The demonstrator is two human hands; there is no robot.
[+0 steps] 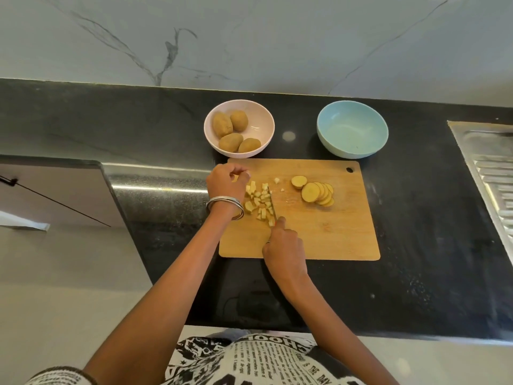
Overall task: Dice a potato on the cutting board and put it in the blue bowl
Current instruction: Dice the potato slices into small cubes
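Nearest me, my right hand is wrapped around the handle of the knife, forefinger stretched along the top, I'd say to keep the thin blade steady. The blade points away from me, its edge down among the diced pieces on the cutting board. The board lies square in front of me on the dark bench, close enough that both arms reach it without stretching.

Just beyond, my left hand sits at the left edge of the dice, fingers curled in and pinched narrow. It looks like they are steadying a bit of potato, tips tucked back from the blade, though I cannot tell what is under them.

To the right of the knife, well apart from the pile, the uncut slices lean on each other in a fanned row, parked out of the way until their turn.

Farther back, just past the board's far edge, stand the pink bowl with four whole potatoes on the left and the blue bowl on the right, nothing in it yet. It waits near the board so the dice have a short trip.
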